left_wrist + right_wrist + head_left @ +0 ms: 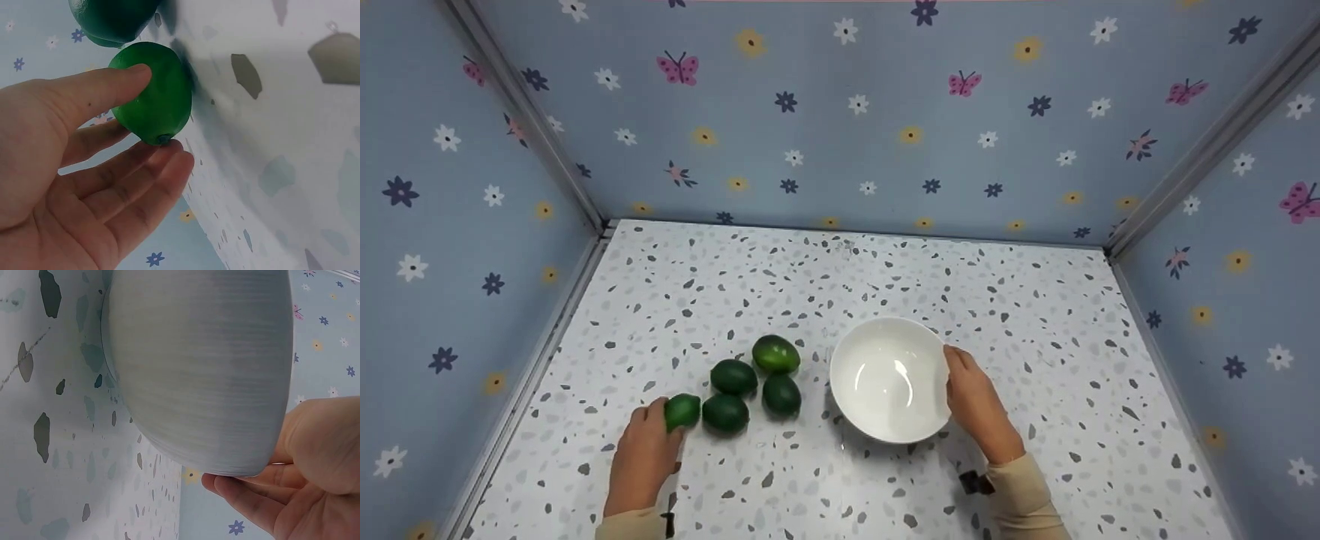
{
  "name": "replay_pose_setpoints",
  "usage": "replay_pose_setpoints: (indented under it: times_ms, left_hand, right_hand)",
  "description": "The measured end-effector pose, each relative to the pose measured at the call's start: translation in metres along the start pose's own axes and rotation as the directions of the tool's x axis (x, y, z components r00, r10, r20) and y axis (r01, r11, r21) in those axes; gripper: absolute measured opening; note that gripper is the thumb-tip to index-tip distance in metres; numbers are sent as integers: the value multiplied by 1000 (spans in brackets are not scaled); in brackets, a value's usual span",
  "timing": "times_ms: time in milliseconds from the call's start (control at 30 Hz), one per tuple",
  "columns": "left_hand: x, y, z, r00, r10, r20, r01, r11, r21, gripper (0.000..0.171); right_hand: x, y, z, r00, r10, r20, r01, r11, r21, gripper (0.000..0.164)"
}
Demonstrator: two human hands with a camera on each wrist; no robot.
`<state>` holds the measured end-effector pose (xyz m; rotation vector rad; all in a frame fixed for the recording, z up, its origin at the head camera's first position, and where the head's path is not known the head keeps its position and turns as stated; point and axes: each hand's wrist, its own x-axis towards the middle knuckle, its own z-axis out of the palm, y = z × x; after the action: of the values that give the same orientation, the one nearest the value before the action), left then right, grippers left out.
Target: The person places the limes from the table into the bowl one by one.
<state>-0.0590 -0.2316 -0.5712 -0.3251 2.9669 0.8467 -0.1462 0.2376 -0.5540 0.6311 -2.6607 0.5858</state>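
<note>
Patterned blue walls (855, 97) close in three sides of a speckled white worktop (780, 277), with grey strips (526, 112) at the corners. Near the middle sits a white bowl (877, 356), open side up, and to its left lies a loose bunch of dark green limes (733, 377), four of them, touching or just beside one another. They lie on their sides, as such round, slightly long fruit would tend to settle.

At the bunch's left end, the left hand (643, 454) holds a fifth lime (682, 412), of a brighter green. In the left wrist view the thumb lies over one side and the nearest finger goes behind it, the gap only as wide as the fruit; the other fingers reach loosely past its end. A small, light thing likely needs no more than that pinch. Whether it is just off the worktop, I cannot tell.

The right hand (975, 405) grips the bowl by the rim on its right side, fingers outside against the wall, thumb hidden in the right wrist view. That hold probably steadies the bowl and leaves its mouth uncovered toward the limes.
</note>
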Motion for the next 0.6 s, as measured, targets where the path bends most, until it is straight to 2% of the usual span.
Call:
replay_pose_setpoints:
  times_ms: [133,267,333,467,533,600]
  left_hand:
    - [-2,7,-5,999,12,-38,-12,1000,-10,52]
    - [-3,21,-10,988,80,-132,-85,996,-31,51]
    - [-2,29,-10,973,124,-196,-136,990,-45,50]
    - [3,45,-7,927,212,-311,-239,970,-51,49]
    - [6,54,-4,908,253,-335,-285,957,-50,49]
    - [9,65,-1,897,288,-336,-325,944,-58,49]
  right_hand:
    - [0,1,0,1000,-1,1,1,1000,3,48]
    - [0,2,0,1000,2,2,-2,1000,-1,48]
    - [1,2,0,1000,10,6,-10,1000,-3,48]
    - [1,2,1,1000,18,12,-18,1000,4,47]
    - [0,1,0,1000,23,10,-23,1000,7,47]
    - [0,0,0,999,31,9,-31,999,9,47]
